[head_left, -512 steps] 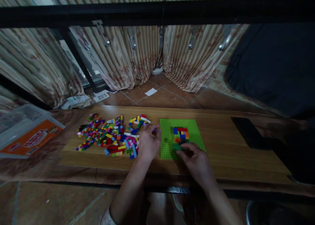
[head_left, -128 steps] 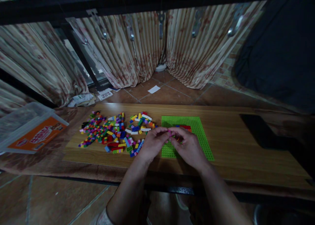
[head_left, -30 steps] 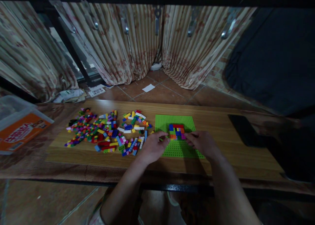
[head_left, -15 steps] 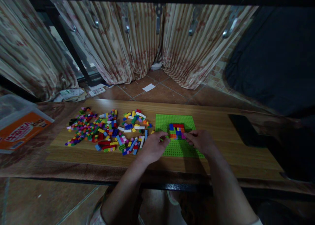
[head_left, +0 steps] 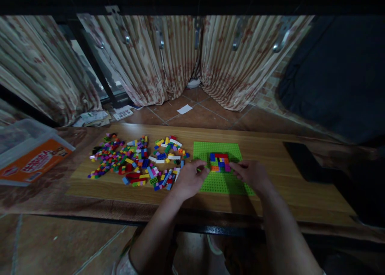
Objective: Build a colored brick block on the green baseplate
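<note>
A green studded baseplate [head_left: 222,184] lies on the wooden board, and a small block of coloured toy bricks [head_left: 219,162] is built on it in red, blue, orange, yellow and magenta. My left hand [head_left: 192,178] hovers over the plate's left edge, thumb and forefinger apart and curved, with nothing visible between them. On the other side my right hand [head_left: 249,174] has its fingertips pinched together at the block's right edge, close beside a magenta brick [head_left: 227,168]. Whether anything sits in that pinch is hidden by the fingers.
Loose bricks [head_left: 120,158] are spread in heaps over the left part of the wooden board [head_left: 270,158]. A clear plastic box with an orange label [head_left: 39,162] stands at the far left. A flat black object [head_left: 303,160] lies at the right.
The view has shifted slightly, so everything sits a little lower and further right. My right fingertips have drawn back a little from the block; the left hand is nearly still.
</note>
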The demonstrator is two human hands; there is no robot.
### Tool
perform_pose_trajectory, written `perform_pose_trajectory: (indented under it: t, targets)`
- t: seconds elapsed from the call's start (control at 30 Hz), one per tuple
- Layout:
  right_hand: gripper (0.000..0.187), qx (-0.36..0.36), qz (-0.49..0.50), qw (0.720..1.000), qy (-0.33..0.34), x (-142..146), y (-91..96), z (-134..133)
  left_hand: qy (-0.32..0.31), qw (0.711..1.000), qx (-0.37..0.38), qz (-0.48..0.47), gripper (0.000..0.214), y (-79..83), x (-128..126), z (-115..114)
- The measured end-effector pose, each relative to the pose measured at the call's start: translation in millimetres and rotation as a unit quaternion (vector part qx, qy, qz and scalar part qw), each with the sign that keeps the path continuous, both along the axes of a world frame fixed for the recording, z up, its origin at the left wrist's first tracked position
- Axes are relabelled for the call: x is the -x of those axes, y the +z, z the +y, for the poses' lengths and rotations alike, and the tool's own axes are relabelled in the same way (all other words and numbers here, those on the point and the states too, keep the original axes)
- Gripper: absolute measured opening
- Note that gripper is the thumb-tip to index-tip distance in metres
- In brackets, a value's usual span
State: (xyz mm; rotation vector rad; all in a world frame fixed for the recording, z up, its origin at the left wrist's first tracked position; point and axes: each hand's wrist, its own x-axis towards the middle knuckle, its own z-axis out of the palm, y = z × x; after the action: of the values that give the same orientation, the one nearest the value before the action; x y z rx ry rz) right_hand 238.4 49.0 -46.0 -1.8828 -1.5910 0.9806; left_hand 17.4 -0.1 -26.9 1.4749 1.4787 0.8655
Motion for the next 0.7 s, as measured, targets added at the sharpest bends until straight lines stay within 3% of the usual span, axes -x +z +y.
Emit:
perform_pose_trajectory:
  t: [0.1, 0.2, 0.3, 0.4, 0.57, 0.7]
  targets:
    - [0.042, -0.053, 0.032, 0.997, -0.048, 1.3, 11.2, -3.9, 0.053, 0.996, -0.021, -0.068, 0.027, 3.1, 9.0, 2.1]
    - [0.041, -0.114, 0.023, 0.991, -0.064, 11.2, 21.8, -7.1, 0.15, 0.973, -0.054, -0.165, 0.028, 10.5, 25.9, 5.4]
    - [0.037, -0.166, 0.021, 0.985, -0.042, 27.6, 26.8, -10.5, 0.275, 0.928, -0.098, -0.231, 0.027, 19.9, 49.3, 8.4]
    - [0.036, -0.185, 0.054, 0.981, -0.01, 47.1, 26.4, -16.9, 0.357, 0.872, -0.125, -0.31, 0.027, 26.7, 72.5, 9.2]
    - [0.029, -0.201, 0.073, 0.97, 0.114, 80.8, 22.4, -35.1, 0.397, 0.79, -0.098, -0.457, 0.022, 33.2, 93.7, 5.7]
    - [0.017, -0.202, 0.048, 0.949, 0.236, 100.1, 19.0, -45.5, 0.39, 0.763, -0.054, -0.513, 0.017, 37.8, 96.0, 2.7]
